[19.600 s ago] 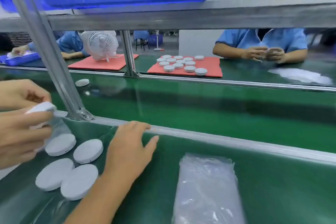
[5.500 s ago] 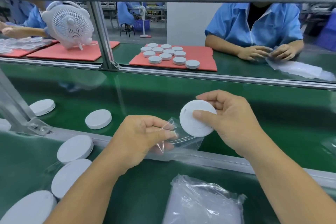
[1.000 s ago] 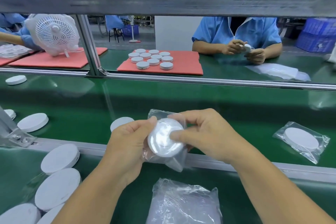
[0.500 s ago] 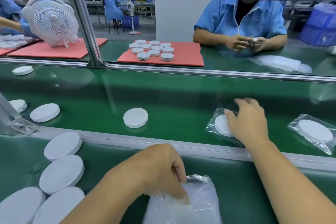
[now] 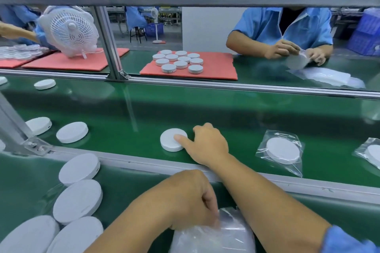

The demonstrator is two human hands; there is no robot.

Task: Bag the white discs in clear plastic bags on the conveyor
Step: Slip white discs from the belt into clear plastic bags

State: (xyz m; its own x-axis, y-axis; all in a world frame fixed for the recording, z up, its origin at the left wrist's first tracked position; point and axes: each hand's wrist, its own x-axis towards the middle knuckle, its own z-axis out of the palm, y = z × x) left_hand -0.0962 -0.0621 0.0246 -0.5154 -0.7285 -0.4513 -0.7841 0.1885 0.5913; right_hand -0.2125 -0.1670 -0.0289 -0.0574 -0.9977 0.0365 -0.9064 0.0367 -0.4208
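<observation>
Green conveyor (image 5: pixel 267 113): right hand (image 5: pixel 207 146) grips bare white disc (image 5: pixel 171 139); left hand (image 5: pixel 193 199) pinches bag stack (image 5: pixel 226 234) nearer than it.

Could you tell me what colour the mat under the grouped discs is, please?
The mat is salmon red, seen in the head view.

Conveyor belt (image 5: pixel 226 113) runs left to right across the middle. On it near its front edge: bare disc (image 5: pixel 172 139) at centre, right hand (image 5: pixel 207 146) touching its right side; bagged disc (image 5: pixel 282 151) to the right, another bagged disc (image 5: pixel 373 154) at the right edge. Two discs (image 5: pixel 72 132) sit at the belt's front left, one disc (image 5: pixel 44 84) at back left. Front shelf (image 5: pixel 131 195), before the belt: disc group (image 5: pixel 77 201) at left, bag stack (image 5: pixel 216 234) at centre under left hand (image 5: pixel 193 201). Behind the belt: mat (image 5: pixel 216 68) carrying discs (image 5: pixel 178 61) at centre, fan (image 5: pixel 70 31) on a mat at left, another worker (image 5: pixel 287 33) at right.
</observation>
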